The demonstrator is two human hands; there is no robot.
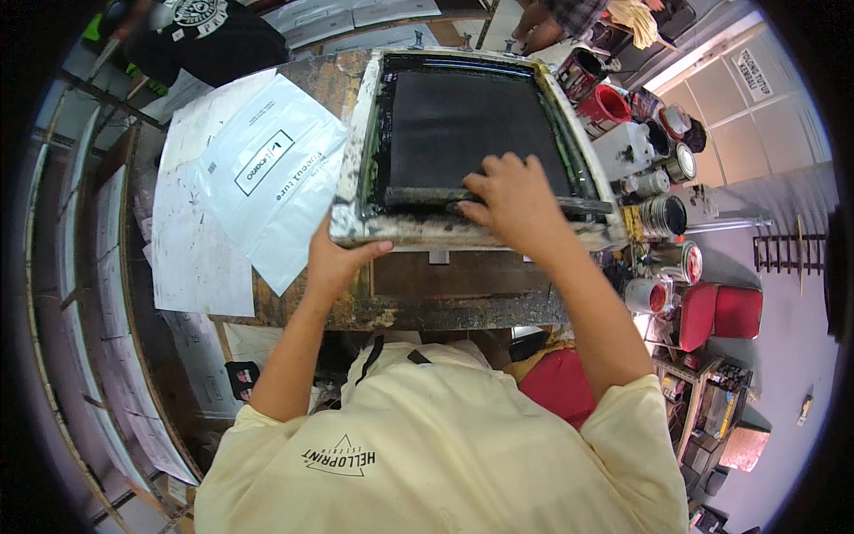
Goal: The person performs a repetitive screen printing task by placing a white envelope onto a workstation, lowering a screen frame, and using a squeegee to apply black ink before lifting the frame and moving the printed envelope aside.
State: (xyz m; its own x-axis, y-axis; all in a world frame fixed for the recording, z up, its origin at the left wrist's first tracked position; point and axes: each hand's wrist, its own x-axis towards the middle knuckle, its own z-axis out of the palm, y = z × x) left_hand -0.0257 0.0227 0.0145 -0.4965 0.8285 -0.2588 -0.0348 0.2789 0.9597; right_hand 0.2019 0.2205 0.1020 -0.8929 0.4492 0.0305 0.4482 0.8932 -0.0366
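A silk-screen printing frame [427,232], its pale wood stained with ink, sits on the worn table and holds a dark mesh [471,133] with black ink along its edges. Gripping the frame's near left corner, my left hand [338,267] has its thumb stretched along the near side; its other fingers are partly hidden. My right hand [516,200] is closed on a long dark squeegee [583,206] that lies across the near end of the mesh. The middle of the squeegee is covered by that hand.
Left of the frame, a white plastic mailing bag [271,173] lies over a white sheet [191,240]. Ink cans and tubs [663,215] crowd the right side. A drying rack [116,311] stands far left. Two other people are beyond the table, one in black [213,44].
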